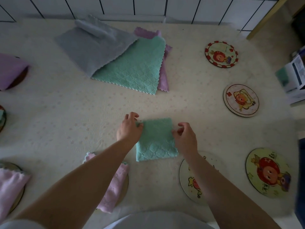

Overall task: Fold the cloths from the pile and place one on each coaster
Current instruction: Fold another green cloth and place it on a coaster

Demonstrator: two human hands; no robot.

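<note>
A folded green cloth (156,142) lies on the table in front of me. My left hand (129,128) pinches its upper left corner. My right hand (185,138) pinches its right edge with curled fingers. At the back lies the pile: a grey cloth (92,45) over a green cloth (135,68) over a purple cloth (163,75). Bare round coasters sit on the right: one with a red border (221,54), one pale (241,100), one yellow-green (267,172), and one (189,184) partly under my right forearm. A pink folded cloth (115,184) covers a coaster under my left forearm.
On the left, a purple folded cloth (11,70) and a pink folded cloth (9,184) each lie on a coaster; another coaster (2,118) shows at the left edge. A cardboard box (293,76) stands past the table's right edge. A tiled wall (148,7) runs behind.
</note>
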